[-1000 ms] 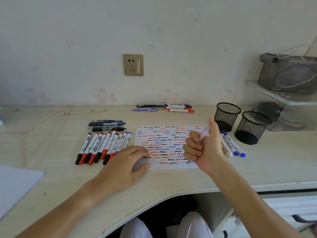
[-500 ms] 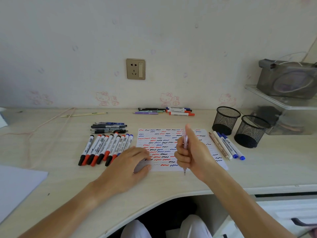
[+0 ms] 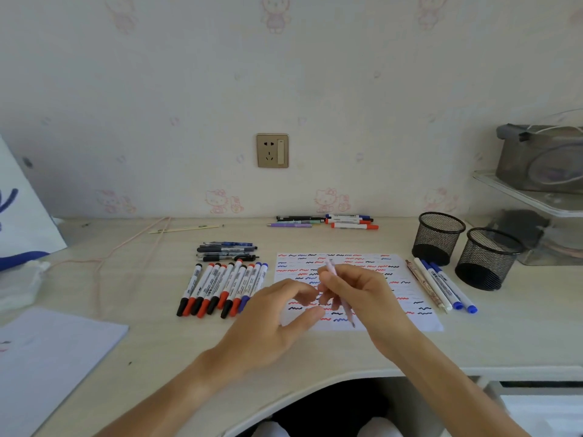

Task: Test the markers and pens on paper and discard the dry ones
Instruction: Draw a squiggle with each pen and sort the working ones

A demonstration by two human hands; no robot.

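A white test paper (image 3: 407, 269) covered in red, blue and black squiggles lies mid-desk. My right hand (image 3: 362, 291) grips a pale pink pen (image 3: 331, 268) over its near edge, tip pointing down close to the sheet. My left hand (image 3: 271, 320) hovers just left of it, fingers loosely curved, holding nothing. A row of several capped markers (image 3: 220, 288) lies left of the paper, with several dark pens (image 3: 225, 251) behind them. More markers (image 3: 441, 287) lie to the right of the paper.
Two black mesh cups (image 3: 438, 238) (image 3: 487, 258) stand at the right. More pens and markers (image 3: 331, 221) lie by the wall. A blank sheet (image 3: 47, 357) and a white bag (image 3: 19, 216) are at left; a clear shelf (image 3: 536, 190) is at far right.
My right hand brought the pen down from beside the cups to the paper's near edge, tip down. My left hand lifted off the paper's corner and moved toward the pen.
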